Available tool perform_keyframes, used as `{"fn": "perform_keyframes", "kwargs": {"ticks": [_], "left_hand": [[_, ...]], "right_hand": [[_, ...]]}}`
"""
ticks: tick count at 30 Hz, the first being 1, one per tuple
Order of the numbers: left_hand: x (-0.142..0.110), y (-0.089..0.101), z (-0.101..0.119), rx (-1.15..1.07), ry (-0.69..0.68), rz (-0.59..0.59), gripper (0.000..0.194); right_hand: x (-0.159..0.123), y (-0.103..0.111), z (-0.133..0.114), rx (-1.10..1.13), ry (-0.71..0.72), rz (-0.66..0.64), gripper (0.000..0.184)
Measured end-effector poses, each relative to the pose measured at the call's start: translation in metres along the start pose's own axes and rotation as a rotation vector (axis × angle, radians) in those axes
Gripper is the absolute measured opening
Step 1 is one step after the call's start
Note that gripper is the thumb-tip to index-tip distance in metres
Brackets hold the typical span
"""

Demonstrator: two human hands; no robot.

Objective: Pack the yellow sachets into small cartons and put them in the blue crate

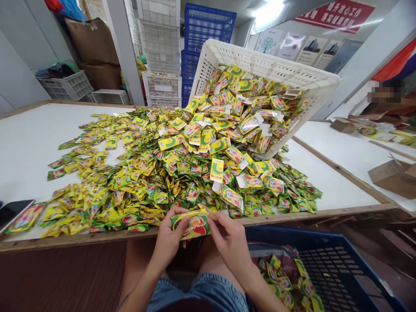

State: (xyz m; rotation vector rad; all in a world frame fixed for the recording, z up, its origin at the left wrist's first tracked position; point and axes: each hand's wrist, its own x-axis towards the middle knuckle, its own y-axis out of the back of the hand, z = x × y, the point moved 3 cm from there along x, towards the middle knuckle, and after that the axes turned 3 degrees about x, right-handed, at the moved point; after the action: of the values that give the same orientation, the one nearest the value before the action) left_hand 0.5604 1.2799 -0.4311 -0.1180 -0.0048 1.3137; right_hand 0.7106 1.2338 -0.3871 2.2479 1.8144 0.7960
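Observation:
A small yellow-and-green printed carton (pixel 196 226) with red fruit pictures is held level just over the table's front edge. My left hand (pixel 171 237) grips its left end, thumb across the front face. At the right end, the thumb and fingers of my right hand (pixel 230 237) pinch the carton's edge; its end flaps are hidden behind them. Beyond my hands spreads a heap of small yellow and green sachets (pixel 130 182). Several similar cartons, some with open white flaps, lie on the heap, among them an upright yellow one (pixel 216 170).
A white crate (pixel 312 82) tipped toward me spills cartons onto the white table (pixel 29 125). A phone (pixel 14 213) lies at the left edge. Below right stands a blue crate (pixel 338 260) holding filled cartons. Stacked blue baskets (pixel 209 28) rise behind. A person is partly visible far right.

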Motion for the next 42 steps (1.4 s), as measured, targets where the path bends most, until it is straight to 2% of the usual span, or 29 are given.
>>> {"fn": "perform_keyframes", "kwargs": {"ticks": [5,9,11,13,15,17,22,31,37,42], "left_hand": [[-0.010,-0.009,0.003,0.027,-0.039,0.176,0.029],[-0.015,-0.014,0.000,-0.016,-0.048,0.237,0.028],[-0.015,-0.016,-0.002,-0.079,-0.060,0.270,0.029],[-0.016,-0.019,-0.006,-0.138,-0.070,0.298,0.030],[-0.017,-0.022,-0.008,-0.179,-0.071,0.315,0.031],[-0.017,-0.025,-0.010,-0.194,-0.069,0.329,0.031],[-0.020,-0.026,-0.012,-0.165,-0.069,0.400,0.030],[-0.024,-0.024,-0.011,-0.107,-0.110,0.426,0.031],[-0.027,-0.024,-0.014,-0.137,-0.119,0.503,0.034],[-0.031,-0.023,-0.014,-0.164,-0.124,0.556,0.035]], "right_hand": [[-0.009,-0.008,-0.006,0.089,-0.062,0.182,0.017],[-0.016,-0.017,-0.006,0.157,-0.094,0.221,0.021],[-0.020,-0.024,-0.004,0.268,-0.140,0.238,0.028],[-0.024,-0.031,0.000,0.434,-0.198,0.323,0.034],[-0.027,-0.036,0.004,0.568,-0.245,0.437,0.032],[-0.027,-0.039,0.006,0.634,-0.278,0.490,0.025],[-0.023,-0.039,0.006,0.790,-0.309,0.479,0.018],[-0.019,-0.037,0.006,1.088,-0.475,0.373,0.026],[-0.024,-0.031,0.000,0.920,-0.373,0.377,0.018],[-0.031,-0.037,0.000,0.763,-0.288,0.362,0.015]]}}
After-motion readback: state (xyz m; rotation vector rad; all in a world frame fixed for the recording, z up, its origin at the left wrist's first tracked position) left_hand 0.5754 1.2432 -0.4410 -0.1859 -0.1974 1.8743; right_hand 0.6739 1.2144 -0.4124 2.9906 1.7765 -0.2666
